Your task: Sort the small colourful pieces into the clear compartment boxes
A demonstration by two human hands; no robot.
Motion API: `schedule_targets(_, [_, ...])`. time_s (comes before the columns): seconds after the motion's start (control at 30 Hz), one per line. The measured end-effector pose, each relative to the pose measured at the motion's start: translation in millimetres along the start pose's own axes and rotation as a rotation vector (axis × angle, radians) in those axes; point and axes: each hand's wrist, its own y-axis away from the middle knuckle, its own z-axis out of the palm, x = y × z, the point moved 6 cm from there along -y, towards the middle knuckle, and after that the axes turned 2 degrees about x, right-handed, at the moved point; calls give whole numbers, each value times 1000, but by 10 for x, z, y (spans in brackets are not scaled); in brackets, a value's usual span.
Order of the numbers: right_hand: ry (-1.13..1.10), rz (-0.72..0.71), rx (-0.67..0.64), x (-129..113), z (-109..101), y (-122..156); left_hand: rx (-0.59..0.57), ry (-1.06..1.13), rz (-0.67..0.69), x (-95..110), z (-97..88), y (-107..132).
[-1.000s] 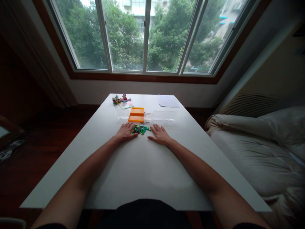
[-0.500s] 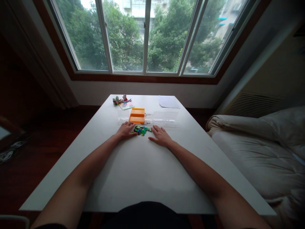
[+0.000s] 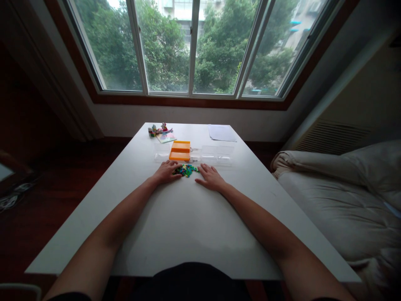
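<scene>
A small heap of multicoloured toy bricks (image 3: 187,170), mostly green and blue, lies on the white table (image 3: 188,221). My left hand (image 3: 166,172) rests at the heap's left side, fingers apart, thumb and fingertips touching the bricks. On the other side, my right hand (image 3: 211,177) lies flat with its fingers spread, its fingertips at the heap's right edge. Just beyond the heap sits an orange two-part tray (image 3: 180,156). Clear plastic boxes flank it, one on the left (image 3: 161,156) and more on the right (image 3: 217,156).
At the table's far left stand small assembled toy figures (image 3: 156,130) beside a colourful card (image 3: 167,137). White paper sheets (image 3: 222,133) lie at the far right. A padded sofa (image 3: 338,188) is right of the table, and white cables (image 3: 15,194) are on the floor at left.
My left hand has shifted very slightly right, against the bricks. My right hand stays in place. The view has tilted a little.
</scene>
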Motion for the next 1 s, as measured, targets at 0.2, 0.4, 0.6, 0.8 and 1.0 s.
schedule_targets(0.2, [-13,3,7,3,-1,-7,20,3,-41,57,-1,-13])
schedule_targets(0.4, [-16,5,21,7,-8,-7,35,-11,-87,89,44,-67])
schedule_targets(0.6, [-12,8,12,11,-25,7,30,28,-23,67,14,-8])
schedule_targets(0.8, [-21,8,-4,42,-13,25,-35,-22,-53,-81,41,80])
schedule_targets(1.0, [-28,46,-41,48,-22,40,-80,-46,-59,-117,131,92])
